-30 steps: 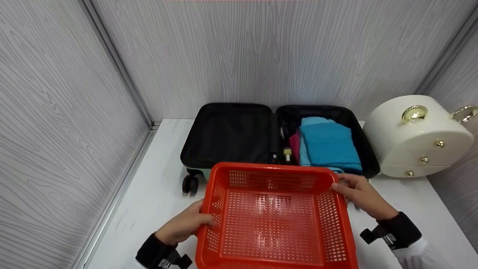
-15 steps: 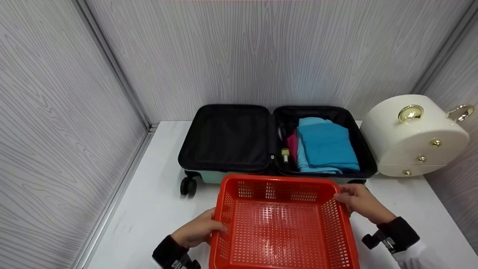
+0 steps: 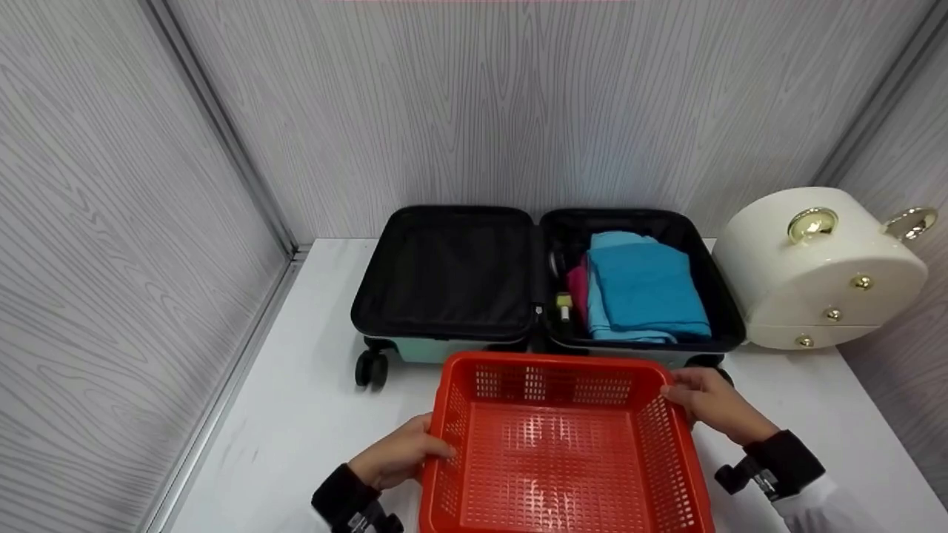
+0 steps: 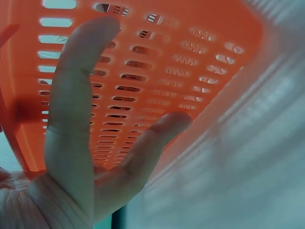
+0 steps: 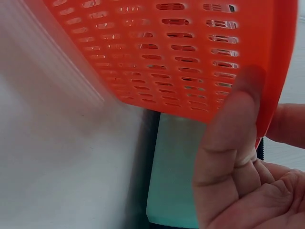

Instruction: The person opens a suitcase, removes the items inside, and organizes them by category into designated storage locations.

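1. The left hand pinches the left wall of the basket, thumb over the rim, fingers spread along the outside.
2. The right hand is clamped on the right rim near its far corner, thumb inside, other fingers outside.
3. The basket is directly before the person, its near edge cut off by the head view; whether its base touches the table I cannot tell.
4. Table surface runs broadly leftward and rightward of the hands; ahead, the suitcase bounds the far rim closely, with the wall behind.
5. Counted: two hands, one basket, one suitcase opened into two halves.
6. Its right half holds at least two blue cloths, one pink cloth and one small bottle.
7. Just beside stands one white case with three front knobs.
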Action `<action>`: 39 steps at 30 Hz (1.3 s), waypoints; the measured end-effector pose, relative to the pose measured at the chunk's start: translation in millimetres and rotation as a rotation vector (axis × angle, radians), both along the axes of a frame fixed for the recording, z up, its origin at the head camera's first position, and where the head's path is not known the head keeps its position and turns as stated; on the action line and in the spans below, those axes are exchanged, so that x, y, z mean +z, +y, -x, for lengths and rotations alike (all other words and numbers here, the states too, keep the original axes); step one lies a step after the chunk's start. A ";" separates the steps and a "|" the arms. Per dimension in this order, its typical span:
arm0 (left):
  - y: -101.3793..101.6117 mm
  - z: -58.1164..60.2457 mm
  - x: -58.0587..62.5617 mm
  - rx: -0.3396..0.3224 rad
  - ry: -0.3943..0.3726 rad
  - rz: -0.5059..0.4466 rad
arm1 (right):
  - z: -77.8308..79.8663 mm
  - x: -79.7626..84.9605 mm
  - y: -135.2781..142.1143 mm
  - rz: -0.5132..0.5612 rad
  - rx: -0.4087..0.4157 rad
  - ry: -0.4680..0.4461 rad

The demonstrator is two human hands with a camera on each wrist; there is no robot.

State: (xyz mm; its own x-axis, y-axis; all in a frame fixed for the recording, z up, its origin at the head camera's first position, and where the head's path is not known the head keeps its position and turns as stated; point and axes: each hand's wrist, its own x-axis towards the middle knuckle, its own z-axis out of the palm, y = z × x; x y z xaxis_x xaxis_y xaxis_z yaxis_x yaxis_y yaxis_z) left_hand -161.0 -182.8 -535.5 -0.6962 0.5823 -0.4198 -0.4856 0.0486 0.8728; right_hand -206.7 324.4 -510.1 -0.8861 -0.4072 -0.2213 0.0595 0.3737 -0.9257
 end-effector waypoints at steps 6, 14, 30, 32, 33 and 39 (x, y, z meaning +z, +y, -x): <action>1.5 0.1 1.5 0.009 0.010 0.023 | -1.4 -0.1 -2.6 0.001 0.000 0.037; 0.8 2.9 1.8 0.003 0.018 0.039 | -2.1 1.3 -3.4 -0.014 -0.002 0.026; 0.2 42.6 75.8 0.083 0.457 0.571 | 8.9 35.9 4.5 -0.226 -0.117 0.072; 5.2 57.8 98.5 0.121 0.537 0.596 | 15.0 48.8 7.3 -0.237 -0.175 0.098; 9.4 66.0 109.4 0.142 0.559 0.586 | 18.8 55.4 8.8 -0.234 -0.201 0.115; 57.8 119.1 152.6 0.236 0.577 0.433 | 52.7 93.0 14.7 -0.219 -0.348 0.209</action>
State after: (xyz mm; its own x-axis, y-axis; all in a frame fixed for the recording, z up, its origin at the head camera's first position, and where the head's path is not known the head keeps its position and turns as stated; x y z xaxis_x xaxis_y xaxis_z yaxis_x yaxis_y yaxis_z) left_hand -280.1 -125.0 -382.9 -0.9604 0.2570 -0.1080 0.0026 0.3958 0.9183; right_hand -259.4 339.1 -417.1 -0.9966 -0.0416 -0.0712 0.0365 0.5523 -0.8328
